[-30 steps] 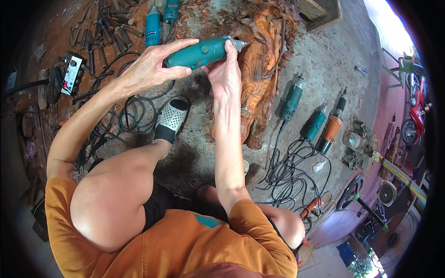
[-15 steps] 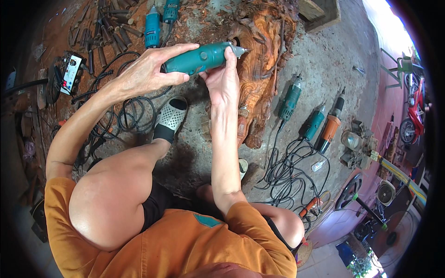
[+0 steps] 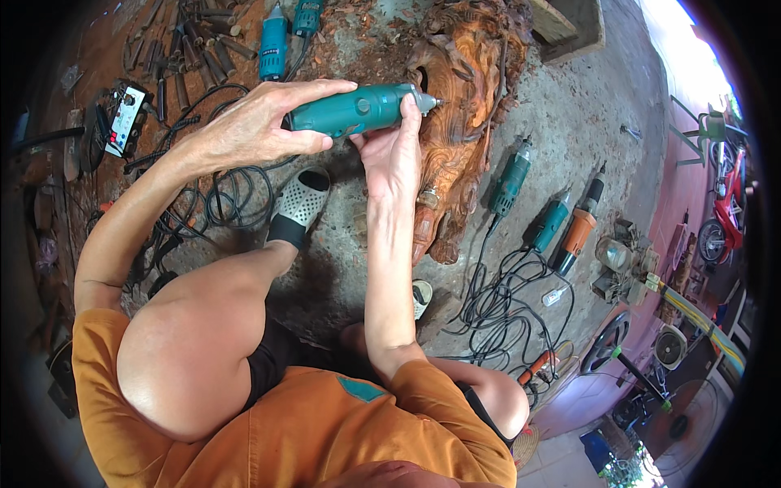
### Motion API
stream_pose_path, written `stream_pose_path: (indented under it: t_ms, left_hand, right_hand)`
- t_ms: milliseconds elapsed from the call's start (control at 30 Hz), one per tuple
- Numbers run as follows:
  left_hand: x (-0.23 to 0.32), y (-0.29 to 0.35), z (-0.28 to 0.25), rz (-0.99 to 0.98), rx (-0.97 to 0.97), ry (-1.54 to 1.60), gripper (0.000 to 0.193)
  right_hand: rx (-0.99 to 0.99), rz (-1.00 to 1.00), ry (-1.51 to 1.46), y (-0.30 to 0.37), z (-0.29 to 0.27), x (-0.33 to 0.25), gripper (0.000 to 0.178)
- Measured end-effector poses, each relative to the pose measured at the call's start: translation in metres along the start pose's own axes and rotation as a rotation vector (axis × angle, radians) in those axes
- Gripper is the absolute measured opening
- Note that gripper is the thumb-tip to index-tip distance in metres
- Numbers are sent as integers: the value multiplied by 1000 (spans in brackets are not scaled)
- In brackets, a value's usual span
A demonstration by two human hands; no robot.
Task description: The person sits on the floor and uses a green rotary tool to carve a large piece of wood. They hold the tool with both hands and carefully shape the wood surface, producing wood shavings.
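A teal die grinder (image 3: pixel 350 112) lies across both my hands, its pointed grey nose and thin bit aimed right at a carved wood piece (image 3: pixel 460 106). My left hand (image 3: pixel 260 118) is wrapped round the rear end, thumb below and fingers above. The front of the body is gripped by my right hand (image 3: pixel 392 146), thumb laid along the nose and the other fingers hidden underneath. The bit's tip reaches the reddish-brown, swirling carving; whether it touches cannot be told. My left foot wears a white perforated clog (image 3: pixel 303 195) below the tool.
To the right lie a green grinder (image 3: pixel 511 179), a smaller green one (image 3: pixel 551 224), an orange grinder (image 3: pixel 579 232) and tangled black cords (image 3: pixel 508 305). Blue grinders (image 3: pixel 273 49), wood offcuts (image 3: pixel 207 49) and a white power strip (image 3: pixel 124 122) are at the upper left. A wooden stool (image 3: pixel 573 28) stands far right.
The view has shifted slightly, so the floor things sit a little differently in it. Both hands keep their grip on the die grinder, which has barely moved against the carving.
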State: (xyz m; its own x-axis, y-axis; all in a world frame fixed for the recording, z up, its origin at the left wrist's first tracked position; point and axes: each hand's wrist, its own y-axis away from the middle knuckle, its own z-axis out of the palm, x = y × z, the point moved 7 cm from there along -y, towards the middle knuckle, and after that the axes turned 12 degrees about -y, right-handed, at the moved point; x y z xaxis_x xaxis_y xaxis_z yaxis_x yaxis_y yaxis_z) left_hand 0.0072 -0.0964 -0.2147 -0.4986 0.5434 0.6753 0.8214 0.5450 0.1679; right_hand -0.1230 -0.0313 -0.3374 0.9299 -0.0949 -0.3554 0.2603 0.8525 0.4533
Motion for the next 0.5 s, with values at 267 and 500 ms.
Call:
stream_pose_path:
  t_ms: [267,500]
  left_hand:
    - [0,4,-2,10,-27,-7,73]
    - [0,7,-4,29,-38,-24,74]
  right_hand:
    - [13,-18,-8,12,3,3,47]
    - [45,-21,-35,19,2,7,49]
